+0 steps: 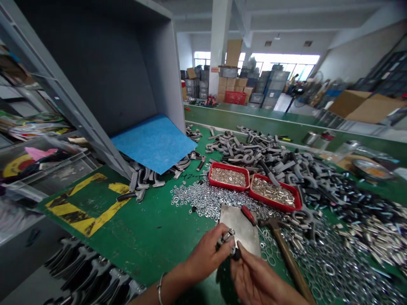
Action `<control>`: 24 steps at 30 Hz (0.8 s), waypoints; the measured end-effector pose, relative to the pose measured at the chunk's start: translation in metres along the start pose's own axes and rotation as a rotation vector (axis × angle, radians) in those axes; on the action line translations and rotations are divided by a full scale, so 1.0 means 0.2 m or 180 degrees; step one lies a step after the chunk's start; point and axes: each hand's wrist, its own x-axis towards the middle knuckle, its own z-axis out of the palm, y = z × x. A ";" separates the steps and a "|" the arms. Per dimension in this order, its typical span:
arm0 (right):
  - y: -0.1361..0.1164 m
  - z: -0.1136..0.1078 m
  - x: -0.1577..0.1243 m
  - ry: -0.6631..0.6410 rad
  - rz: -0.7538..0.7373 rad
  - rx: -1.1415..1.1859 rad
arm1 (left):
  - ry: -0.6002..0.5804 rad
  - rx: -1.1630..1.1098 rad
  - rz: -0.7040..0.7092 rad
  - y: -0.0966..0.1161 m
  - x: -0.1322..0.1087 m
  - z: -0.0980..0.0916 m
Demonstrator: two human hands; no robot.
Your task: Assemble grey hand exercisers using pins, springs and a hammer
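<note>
Fingers (221, 249) of the left hand (203, 259) are clamped around a small metal fitting (227, 237), and the fingertips of the right hand (254, 279) pinch its dark lower end, both hands over a green bench mat (152, 241). Farther left, yellow-and-black hazard tape (71, 209) marks the mat, and a blue sheet (154, 144) lies beside black-and-steel clamps (143, 178). Loose steel washers (203, 199) spread toward two red trays (229, 176) of small hardware. A steel plate (238, 228) sits just behind the fitting, with a red-handled tool (248, 214) at its edge, then a wooden-handled hammer (288, 258).
</note>
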 end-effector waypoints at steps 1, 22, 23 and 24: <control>0.00 0.00 0.00 0.0110 -0.0081 -0.0359 | 0.0008 0.0036 -0.0038 0.00 0.00 0.00; -0.05 -0.07 -0.02 0.1100 -0.1187 -0.1750 | 0.0313 0.0163 0.0393 0.01 0.08 0.08; -0.05 -0.06 -0.02 0.1253 -0.1316 -0.1739 | 0.0432 0.0168 0.0344 0.00 0.08 0.09; -0.04 -0.06 -0.02 0.1240 -0.1262 -0.1604 | 0.0506 0.0192 0.0345 0.00 0.07 0.09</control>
